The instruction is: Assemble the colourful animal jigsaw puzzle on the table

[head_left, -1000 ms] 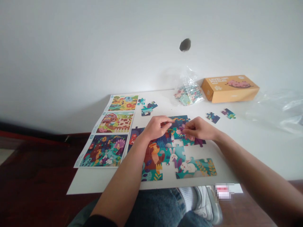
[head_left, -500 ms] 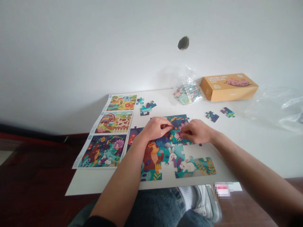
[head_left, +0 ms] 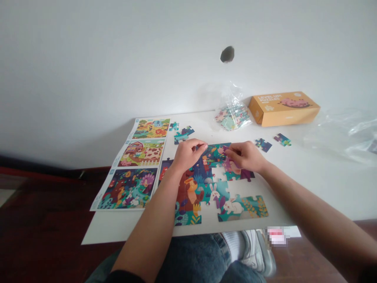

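Observation:
A teal puzzle piece (head_left: 218,152) with a pink flower hangs between my two hands, over the upper part of a partly joined jigsaw puzzle (head_left: 192,188). My left hand (head_left: 190,154) is closed in a pinch at the piece's left end. At its right end, the thumb and fingers of my right hand (head_left: 246,156) are closed on it. The jigsaw shows a bear, white rabbits and purple feathers, with white gaps between joined parts. My left forearm and hand hide some of its left side.
A picture sheet (head_left: 123,188) lies left of the jigsaw. Loose pieces (head_left: 181,136) sit behind it, and two more (head_left: 263,145) lie to the right. A clear bag of pieces (head_left: 232,118), an orange box (head_left: 288,116) and clear plastic wrap (head_left: 347,133) are farther back.
Both hands have moved slightly away from me with the teal piece, from the gap in the middle toward the jigsaw's top edge. The purple feather part is now uncovered.

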{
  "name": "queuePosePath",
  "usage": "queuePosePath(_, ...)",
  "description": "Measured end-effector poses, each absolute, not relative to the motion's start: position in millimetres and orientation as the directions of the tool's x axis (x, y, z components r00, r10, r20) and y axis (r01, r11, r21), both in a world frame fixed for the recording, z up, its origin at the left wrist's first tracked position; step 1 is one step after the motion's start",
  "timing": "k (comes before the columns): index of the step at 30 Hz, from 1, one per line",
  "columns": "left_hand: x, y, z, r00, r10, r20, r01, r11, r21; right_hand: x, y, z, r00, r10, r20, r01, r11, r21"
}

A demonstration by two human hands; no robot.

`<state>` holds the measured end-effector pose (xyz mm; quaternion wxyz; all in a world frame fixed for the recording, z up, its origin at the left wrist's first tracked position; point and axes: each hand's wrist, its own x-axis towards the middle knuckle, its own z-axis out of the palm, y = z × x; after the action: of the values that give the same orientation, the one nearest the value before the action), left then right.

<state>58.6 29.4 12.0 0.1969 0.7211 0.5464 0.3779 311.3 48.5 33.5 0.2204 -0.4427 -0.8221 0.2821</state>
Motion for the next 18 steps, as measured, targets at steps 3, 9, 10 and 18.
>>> queuePosePath(3,67,26,13,0.187,0.960,0.209,0.596,-0.280,0.753,311,48,31,-0.499,0.855,0.144,0.522,0.428,-0.738)
queuePosePath(9,75,19,23,0.329,0.943,0.048,0.316,-0.157,0.936,310,47,31,-0.578,0.813,0.076,0.403,0.365,-0.839)
queuePosePath(10,74,18,25,0.350,0.937,0.020,0.311,-0.136,0.940,312,48,34,-0.593,0.804,0.042,0.395,0.336,-0.855)
queuePosePath(18,73,16,28,0.379,0.925,0.015,0.354,-0.160,0.921,346,53,65,-0.793,0.384,-0.472,0.576,0.223,-0.786)
